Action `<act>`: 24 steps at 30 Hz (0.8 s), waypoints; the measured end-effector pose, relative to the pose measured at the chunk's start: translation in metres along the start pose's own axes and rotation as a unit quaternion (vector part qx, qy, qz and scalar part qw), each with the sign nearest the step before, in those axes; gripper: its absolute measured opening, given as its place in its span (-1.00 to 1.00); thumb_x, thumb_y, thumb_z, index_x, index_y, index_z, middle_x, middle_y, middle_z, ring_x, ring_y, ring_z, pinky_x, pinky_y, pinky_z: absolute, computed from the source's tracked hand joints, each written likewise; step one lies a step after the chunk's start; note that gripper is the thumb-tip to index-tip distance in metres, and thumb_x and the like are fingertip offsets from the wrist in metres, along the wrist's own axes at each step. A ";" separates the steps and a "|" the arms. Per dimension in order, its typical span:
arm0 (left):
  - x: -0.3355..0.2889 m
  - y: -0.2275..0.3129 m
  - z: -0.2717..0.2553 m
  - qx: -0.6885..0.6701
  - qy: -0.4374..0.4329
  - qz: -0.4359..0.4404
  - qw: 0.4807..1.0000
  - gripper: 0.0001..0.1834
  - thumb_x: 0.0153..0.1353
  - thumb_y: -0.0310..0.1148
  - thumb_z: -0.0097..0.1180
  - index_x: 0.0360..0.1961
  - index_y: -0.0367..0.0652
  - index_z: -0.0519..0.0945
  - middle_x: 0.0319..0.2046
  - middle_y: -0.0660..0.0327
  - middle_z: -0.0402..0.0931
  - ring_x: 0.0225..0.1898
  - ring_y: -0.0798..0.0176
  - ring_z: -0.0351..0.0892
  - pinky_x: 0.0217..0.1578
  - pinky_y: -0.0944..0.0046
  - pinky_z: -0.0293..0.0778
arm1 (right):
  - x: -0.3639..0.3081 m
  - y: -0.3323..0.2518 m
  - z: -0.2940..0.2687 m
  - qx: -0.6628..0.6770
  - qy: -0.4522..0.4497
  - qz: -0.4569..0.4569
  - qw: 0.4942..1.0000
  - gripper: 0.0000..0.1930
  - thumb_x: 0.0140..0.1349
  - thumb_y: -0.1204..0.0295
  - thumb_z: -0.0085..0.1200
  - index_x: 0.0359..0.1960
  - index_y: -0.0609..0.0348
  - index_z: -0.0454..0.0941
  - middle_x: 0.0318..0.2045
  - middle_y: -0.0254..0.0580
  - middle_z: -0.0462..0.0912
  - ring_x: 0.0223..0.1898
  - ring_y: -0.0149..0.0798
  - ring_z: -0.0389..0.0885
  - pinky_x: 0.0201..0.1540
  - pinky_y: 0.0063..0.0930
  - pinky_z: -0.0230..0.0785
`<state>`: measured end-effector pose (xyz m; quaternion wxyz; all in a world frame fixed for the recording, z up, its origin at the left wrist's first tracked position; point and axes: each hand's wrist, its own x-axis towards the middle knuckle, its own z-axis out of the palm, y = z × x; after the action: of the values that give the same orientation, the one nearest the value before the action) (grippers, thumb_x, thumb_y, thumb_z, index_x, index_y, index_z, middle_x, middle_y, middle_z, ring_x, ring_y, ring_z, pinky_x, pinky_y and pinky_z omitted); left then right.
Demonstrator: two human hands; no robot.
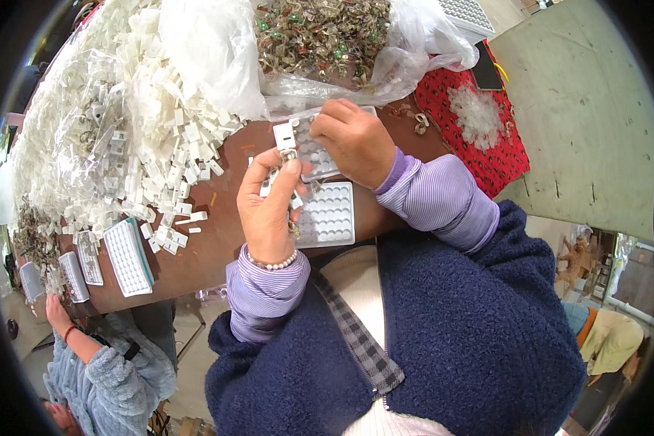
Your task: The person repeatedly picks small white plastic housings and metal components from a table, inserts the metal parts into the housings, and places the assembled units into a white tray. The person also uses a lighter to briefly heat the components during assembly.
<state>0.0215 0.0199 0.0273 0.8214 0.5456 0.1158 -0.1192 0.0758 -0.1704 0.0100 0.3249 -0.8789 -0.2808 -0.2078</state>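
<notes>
Near the middle of the table (218,225), the left hand (266,218) has thumb and fingers clamped on a white plastic piece (285,137), with more white parts in its grasp. The right hand (354,142) is just beside it, fingertips bunched; whether they pinch anything cannot be told. Beneath the hands lies a white pocketed tray (318,156); a second tray (330,211) with rows of rounded hollows sits at the near edge. By the far edge, an open clear bag (407,73) holds a heap of small metal parts (323,36). Loose white pieces (174,109) cover the left side, a transparent bag (87,80) among them. Toward the right edge, a red patterned cloth (501,156) bears clear bits (476,116).
</notes>
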 end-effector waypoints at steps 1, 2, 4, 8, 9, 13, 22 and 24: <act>-0.001 0.000 0.002 0.008 -0.005 0.012 1.000 -0.75 0.43 -0.37 0.29 0.09 -0.14 0.69 -0.27 0.34 0.74 -0.39 0.64 0.53 -0.56 0.61 0.27 | -0.001 -0.006 -0.006 0.047 0.012 0.010 0.999 -0.81 0.13 0.65 0.34 -0.23 0.22 0.63 -0.33 -0.11 0.63 -0.28 -0.03 0.68 -0.20 -0.24 0.57; -0.002 0.001 0.002 0.013 -0.016 0.008 1.000 -0.71 0.40 -0.44 0.34 0.11 -0.15 0.67 -0.27 0.35 0.73 -0.36 0.65 0.55 -0.55 0.63 0.29 | -0.002 -0.013 -0.012 0.091 0.025 0.022 0.995 -0.79 0.13 0.66 0.35 -0.22 0.22 0.61 -0.33 -0.11 0.63 -0.29 -0.05 0.67 -0.20 -0.25 0.56; -0.007 0.002 0.006 0.034 -0.044 0.021 0.998 -0.71 0.39 -0.45 0.35 0.10 -0.17 0.67 -0.26 0.37 0.71 -0.36 0.65 0.54 -0.53 0.62 0.31 | -0.007 -0.028 -0.024 0.133 0.066 0.000 0.989 -0.76 0.11 0.68 0.37 -0.22 0.20 0.61 -0.31 -0.13 0.65 -0.28 -0.10 0.68 -0.21 -0.27 0.56; -0.020 0.002 0.014 0.067 -0.109 0.034 0.991 -0.73 0.38 -0.48 0.37 0.07 -0.21 0.69 -0.26 0.38 0.68 -0.35 0.61 0.54 -0.43 0.57 0.39 | -0.018 -0.042 -0.045 0.146 0.091 -0.017 0.985 -0.73 0.09 0.70 0.41 -0.22 0.20 0.61 -0.31 -0.18 0.68 -0.25 -0.15 0.71 -0.23 -0.31 0.56; -0.023 0.001 0.017 0.085 -0.107 0.039 0.990 -0.74 0.38 -0.48 0.38 0.06 -0.22 0.70 -0.27 0.38 0.68 -0.35 0.59 0.54 -0.40 0.55 0.41 | -0.022 -0.044 -0.049 0.148 0.090 -0.014 0.985 -0.73 0.09 0.70 0.41 -0.22 0.20 0.60 -0.32 -0.18 0.68 -0.25 -0.15 0.71 -0.24 -0.32 0.56; -0.035 -0.005 0.032 0.117 -0.100 0.064 0.986 -0.75 0.37 -0.49 0.38 0.05 -0.25 0.70 -0.28 0.36 0.67 -0.35 0.54 0.55 -0.31 0.50 0.46 | -0.043 -0.049 -0.062 0.245 0.090 0.091 0.961 -0.78 0.08 0.75 0.38 -0.26 0.24 0.68 -0.33 -0.15 0.71 -0.29 -0.12 0.76 -0.23 -0.36 0.61; -0.042 -0.014 0.050 0.129 -0.113 0.015 0.985 -0.80 0.46 -0.36 0.29 0.02 -0.18 0.74 -0.28 0.32 0.76 -0.38 0.61 0.54 -0.53 0.57 0.27 | -0.069 -0.048 -0.087 0.247 0.133 0.177 0.943 -0.65 0.29 0.73 0.25 0.10 0.29 0.64 -0.17 -0.18 0.64 -0.14 -0.37 0.71 -0.09 -0.48 0.58; -0.042 -0.015 0.050 0.148 -0.129 0.003 0.981 -0.78 0.47 -0.33 0.28 0.05 -0.17 0.74 -0.27 0.31 0.77 -0.39 0.62 0.54 -0.56 0.58 0.25 | -0.070 -0.046 -0.088 0.222 0.100 0.176 0.954 -0.72 0.27 0.72 0.26 0.01 0.30 0.63 -0.21 -0.19 0.63 -0.19 -0.36 0.69 -0.13 -0.48 0.56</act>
<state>-0.0198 -0.0295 0.0466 0.7402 0.6412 -0.0117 -0.2021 -0.0216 -0.2269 0.0541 0.5693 -0.7950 -0.1271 -0.1665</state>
